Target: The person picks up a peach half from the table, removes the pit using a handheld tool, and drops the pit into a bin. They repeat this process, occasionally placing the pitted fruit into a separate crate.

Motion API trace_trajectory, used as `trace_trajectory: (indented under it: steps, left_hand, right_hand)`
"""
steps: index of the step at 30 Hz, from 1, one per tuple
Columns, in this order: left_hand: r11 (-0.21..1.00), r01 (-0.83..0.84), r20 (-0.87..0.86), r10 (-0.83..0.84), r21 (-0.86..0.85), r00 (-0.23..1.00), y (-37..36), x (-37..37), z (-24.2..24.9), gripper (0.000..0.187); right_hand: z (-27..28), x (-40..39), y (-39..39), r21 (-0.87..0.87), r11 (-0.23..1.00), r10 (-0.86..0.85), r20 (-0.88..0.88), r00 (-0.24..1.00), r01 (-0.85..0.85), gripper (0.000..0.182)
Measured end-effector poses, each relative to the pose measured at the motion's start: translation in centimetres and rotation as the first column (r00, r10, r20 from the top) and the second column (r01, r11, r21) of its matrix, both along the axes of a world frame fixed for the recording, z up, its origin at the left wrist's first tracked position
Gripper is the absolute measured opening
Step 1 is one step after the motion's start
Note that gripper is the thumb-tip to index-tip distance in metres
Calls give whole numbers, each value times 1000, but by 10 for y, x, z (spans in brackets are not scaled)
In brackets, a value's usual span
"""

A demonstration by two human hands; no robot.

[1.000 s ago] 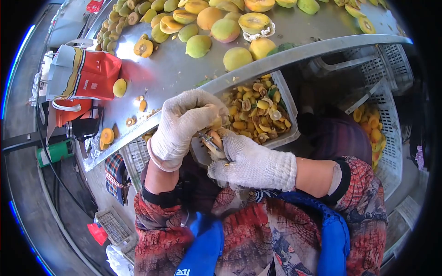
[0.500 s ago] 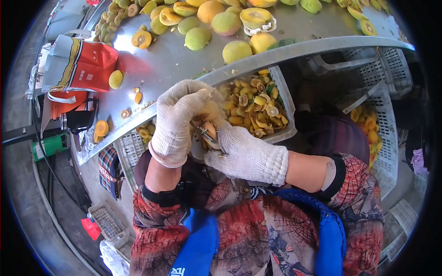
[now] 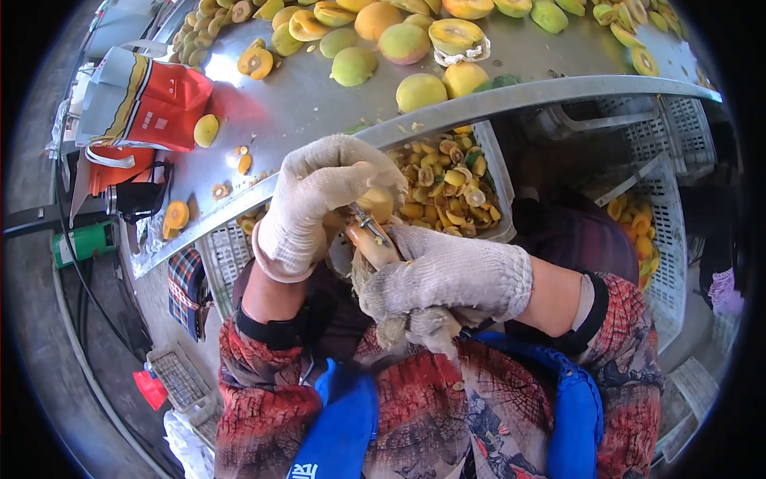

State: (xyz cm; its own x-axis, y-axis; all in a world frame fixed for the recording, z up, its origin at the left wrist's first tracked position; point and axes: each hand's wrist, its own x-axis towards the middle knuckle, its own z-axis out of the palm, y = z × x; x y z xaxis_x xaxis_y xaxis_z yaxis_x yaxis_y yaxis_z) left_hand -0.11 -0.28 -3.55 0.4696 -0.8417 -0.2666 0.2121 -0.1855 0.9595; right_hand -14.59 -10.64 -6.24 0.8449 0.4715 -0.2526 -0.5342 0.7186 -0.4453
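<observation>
Curling inward, left fingers (image 3: 351, 177) closed around yellow fruit (image 3: 377, 203), right fingers (image 3: 383, 294) around tool (image 3: 372, 236).

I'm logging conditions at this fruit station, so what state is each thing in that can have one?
Left hand: gloved, curled around fruit
Right hand: gloved, closed on tool
Held fruit: yellow, partly hidden
Hand tool: gripped, beside fruit
White-netted fruit: cut open
Green fruit: uncut on visible side
Tub: holding fruit pieces
Perforated crate: holding yellow-orange fruit

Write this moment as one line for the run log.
left hand: yellow fruit | right hand: metal tool | crate: cut fruit
</observation>
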Motion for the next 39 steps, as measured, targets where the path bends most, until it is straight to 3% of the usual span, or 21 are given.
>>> trace_trajectory:
  steps: [2,4,7,10,11,12,14,15,18,19,22,23,26,30,34,35,39]
  left_hand:
    - [995,13,-47,-18,-94,999,2,0,-6,30]
    - [972,-103,-187,63,-214,980,4,-5,-16,30]
    - [934,-207,-301,115,-292,947,3,-12,-21,32]
    - [919,-285,-292,204,-271,935,3,-13,-23,31]
    - [914,-314,-276,242,-256,930,3,-14,-23,30]
    - [902,-363,-303,287,-234,909,3,-15,-21,29]
    - [869,-458,-357,374,-188,856,4,-18,-17,27]
    - [855,-480,-383,384,-197,840,5,-18,-20,25]
    - [826,-538,-423,433,-167,796,11,-17,-17,25]
    - [811,-556,-436,439,-185,786,13,-15,-20,23]
    - [802,-558,-448,428,-213,785,22,-9,-25,22]
    - [792,-569,-432,443,-222,786,25,-6,-28,22]
    - [761,-599,-390,488,-248,781,36,4,-33,22]
    - [782,-531,-268,462,-327,845,46,10,-26,23]
    - [799,-523,-258,460,-297,850,42,2,-21,26]
    - [837,-494,-234,445,-235,865,41,-1,-16,27]
    - [884,-387,-111,371,-261,922,36,-11,-14,26]
  right_hand:
    - [0,-1,3,86,996,-18,-32,999,20,18]
    - [4,-2,4,111,993,-46,-43,998,50,18]
    - [2,1,-3,46,998,40,-12,999,-39,19]
    - [16,7,-2,-312,950,7,63,998,13,29]
    - [8,10,1,-479,878,58,96,994,-5,33]
    - [2,11,7,-708,696,37,203,978,120,33]
    - [-4,12,21,-906,165,93,407,909,389,35]
    - [0,12,19,-891,165,134,445,885,423,30]
    - [-14,13,21,-840,-91,269,496,826,534,29]
    - [-18,16,19,-754,-224,398,508,764,618,32]
    - [-7,20,16,-751,-349,422,407,810,560,29]
    - [4,22,16,-796,-443,352,268,897,412,21]
    - [-2,22,9,-664,-618,411,183,893,421,19]
    - [2,17,0,-679,-652,425,41,904,337,19]
    - [21,20,4,-751,-515,440,184,879,414,19]
    - [19,19,6,-750,-476,455,235,859,458,24]
    - [5,23,8,-686,-382,479,426,768,619,18]
